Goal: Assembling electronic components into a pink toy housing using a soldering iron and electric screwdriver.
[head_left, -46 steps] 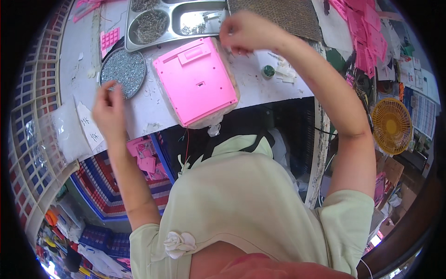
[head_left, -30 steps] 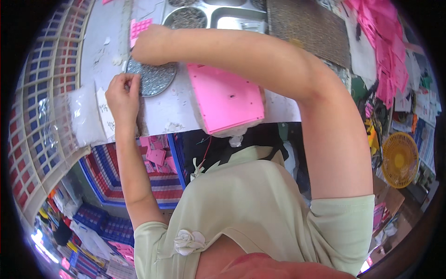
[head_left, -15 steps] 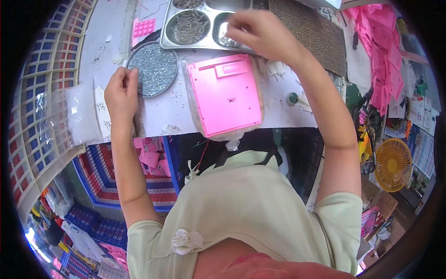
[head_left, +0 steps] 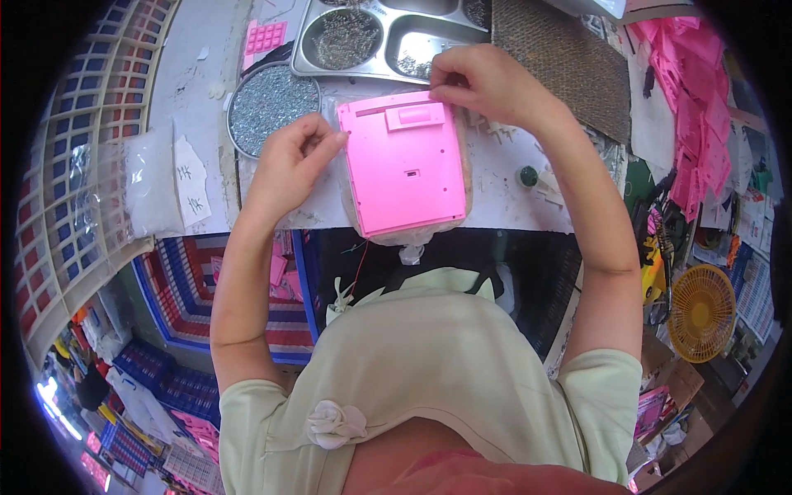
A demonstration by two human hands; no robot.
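Observation:
A flat pink plastic panel (head_left: 404,186) with a raised rectangular piece near its top lies on a plastic-wrapped pad (head_left: 459,224) in front of me. My left hand (head_left: 289,169) is at the panel's upper left edge, thumb and forefinger pinched together. At the upper right corner my right hand (head_left: 491,87) is also pinched, fingertips touching the panel. Whatever either hand pinches is too small or hidden to tell. A round dish (head_left: 272,107) of small silvery parts stands beyond my left hand. Behind the panel is a compartmented steel tray (head_left: 363,73) with small metal pieces.
A brown woven mat (head_left: 569,66) lies at the back right, near a pile of pink plastic parts (head_left: 693,107). A small green bottle (head_left: 527,176) stands right of the panel. Left are a white plastic basket (head_left: 91,157) and clear bags (head_left: 150,186). A yellow basket (head_left: 701,313) is far right.
My left hand has moved right from the round dish to the panel's left edge. My right hand has come down from the steel tray to the panel's upper right corner.

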